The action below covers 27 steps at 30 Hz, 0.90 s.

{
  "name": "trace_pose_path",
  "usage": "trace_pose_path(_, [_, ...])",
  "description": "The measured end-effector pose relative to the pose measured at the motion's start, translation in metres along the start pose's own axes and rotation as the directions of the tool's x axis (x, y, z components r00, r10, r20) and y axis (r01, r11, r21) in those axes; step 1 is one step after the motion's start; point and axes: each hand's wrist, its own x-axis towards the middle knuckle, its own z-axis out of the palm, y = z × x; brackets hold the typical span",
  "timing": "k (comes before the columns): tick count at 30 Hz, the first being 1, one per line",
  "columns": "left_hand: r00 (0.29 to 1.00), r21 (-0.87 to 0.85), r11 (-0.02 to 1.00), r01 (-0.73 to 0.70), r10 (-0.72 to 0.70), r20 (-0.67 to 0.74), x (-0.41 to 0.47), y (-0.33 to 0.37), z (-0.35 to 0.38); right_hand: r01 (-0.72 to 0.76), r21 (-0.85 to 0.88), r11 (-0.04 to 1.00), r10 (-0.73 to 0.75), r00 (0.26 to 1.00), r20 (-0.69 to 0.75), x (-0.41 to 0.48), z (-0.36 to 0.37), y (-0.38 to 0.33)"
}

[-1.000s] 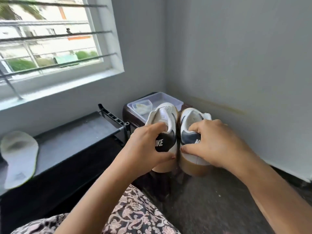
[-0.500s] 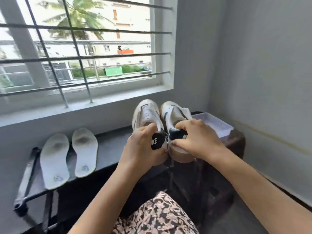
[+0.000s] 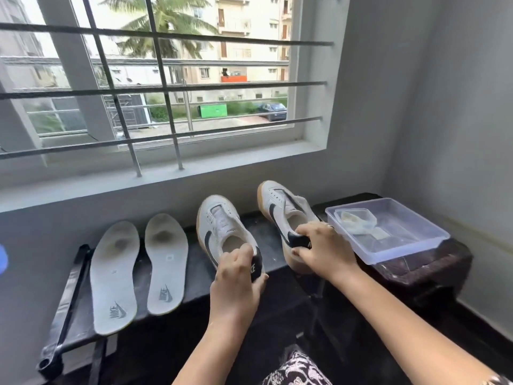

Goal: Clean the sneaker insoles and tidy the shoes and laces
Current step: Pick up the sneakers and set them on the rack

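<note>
- Now L hand (image 3: pixel 236 282) grips heel of L sneaker (image 3: pixel 222 226), on shelf (image 3: pixel 269 245).
- R hand (image 3: pixel 324 251) grips heel of R sneaker (image 3: pixel 280 207); 2 shoes total.
- 2 insoles (image 3: pixel 115 276) (image 3: pixel 166 262) flat, at 9 o'clock.
- 1 tub (image 3: pixel 410 251), at 3 o'clock.

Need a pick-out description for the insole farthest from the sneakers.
Under the barred window runs a black shelf rack. From its left end it holds a pale grey insole, a second insole, then two white sneakers. Yours is the first: beside the rack's end rail, with the second insole between it and the sneakers.
</note>
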Motion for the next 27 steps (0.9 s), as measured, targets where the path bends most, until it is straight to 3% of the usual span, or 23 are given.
trace_pose_path(11, [0.999,0.001,1.0,0.016,-0.016,0.037,0.02,-0.011,0.023,0.015,-0.032,0.999,-0.012,0.996,0.091,0.036,0.035,0.004])
trace_pose_path(27, [0.999,0.037,0.999,-0.035,0.034,0.043,0.033,-0.002,0.034,0.044,-0.038,0.998,-0.043,0.998,0.038,0.037,0.043,0.009])
